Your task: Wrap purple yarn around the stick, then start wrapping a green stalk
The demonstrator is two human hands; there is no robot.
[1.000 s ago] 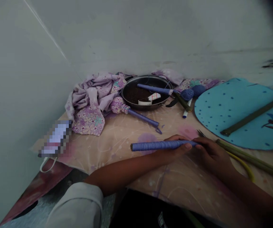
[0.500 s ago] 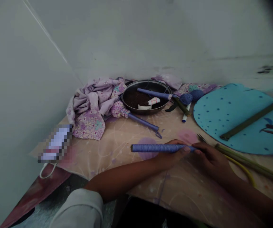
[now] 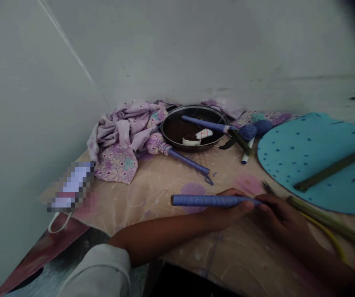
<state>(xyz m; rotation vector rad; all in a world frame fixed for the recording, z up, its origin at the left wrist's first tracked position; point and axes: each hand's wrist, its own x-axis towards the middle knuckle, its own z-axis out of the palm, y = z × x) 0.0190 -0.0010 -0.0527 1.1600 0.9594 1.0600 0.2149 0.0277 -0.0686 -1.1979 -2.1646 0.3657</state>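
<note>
A stick wrapped in blue-purple yarn [image 3: 202, 200] lies level above the table, its bare end pointing left. Around its middle my left hand [image 3: 228, 212] is closed, thumb along the near side. At the right end, the fingers of my right hand [image 3: 280, 214] pinch the wrapped stick; the exact grip is partly hidden. A loose strand of yarn [image 3: 210, 258] seems to hang below, over the table's front. Beyond my hands lies a yarn-wrapped handle [image 3: 189, 162] with a flowered cloth ball [image 3: 156, 143] at its left end.
Behind stands a dark pan [image 3: 196, 149] with a wrapped stick across it. Blue yarn balls [image 3: 248, 132], a marker [image 3: 248, 152] and crumpled flowered cloth [image 3: 115, 142] lie around. Rightward are a turquoise board [image 3: 307, 152], green stalks [image 3: 325, 220] and scissors [image 3: 268, 187]. A phone [image 3: 72, 185] rests left.
The view has shifted slightly, so background things sit a little lower and further right. Both hands keep their hold on the wrapped stick, the right hand slightly further right.
</note>
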